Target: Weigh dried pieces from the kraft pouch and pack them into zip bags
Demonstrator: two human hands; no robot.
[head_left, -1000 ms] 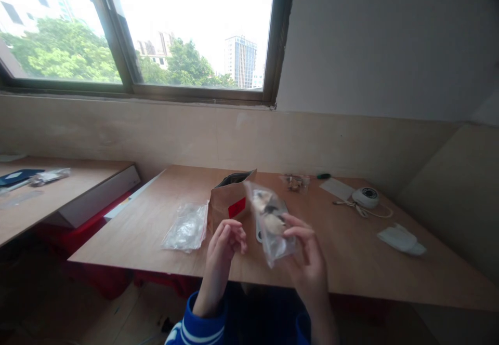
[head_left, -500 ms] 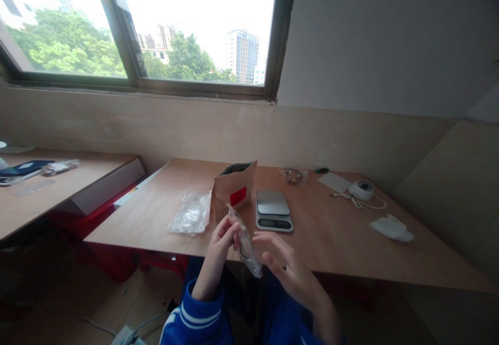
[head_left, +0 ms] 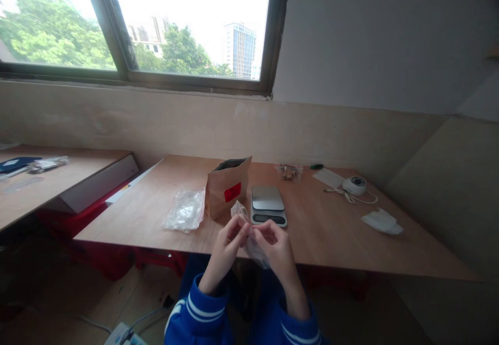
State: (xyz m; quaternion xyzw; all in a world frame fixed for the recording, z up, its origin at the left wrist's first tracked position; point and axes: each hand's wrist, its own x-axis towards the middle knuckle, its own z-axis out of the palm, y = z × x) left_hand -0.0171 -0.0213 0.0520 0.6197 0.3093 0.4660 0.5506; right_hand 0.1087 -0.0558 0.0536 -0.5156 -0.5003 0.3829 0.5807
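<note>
Between my hands, in front of the table's near edge, is a clear plastic zip bag [head_left: 256, 253]. My left hand [head_left: 233, 237] pinches it near its top edge. Close beside, my right hand [head_left: 273, 241] has thumb and fingers closed on the same edge. Just beyond the hands stands an open brown paper pouch [head_left: 226, 191] with a red label. To its right lies a kitchen scale [head_left: 268, 199] with a bare metal plate. A stack of clear zip bags [head_left: 185, 210] rests left of the pouch.
Farther back are a filled clear bag [head_left: 289, 172], a dark-handled tool [head_left: 317, 167] and a white paper [head_left: 328, 178]. At right sit a white dome camera [head_left: 354, 185] with its cable and a crumpled white bag [head_left: 382, 222]. A second table [head_left: 89, 163] stands left.
My right hand has come in from the right, going from spread fingers to a pinch on the zip bag. The bag has turned in my left hand's hold. The view has shifted slightly.
</note>
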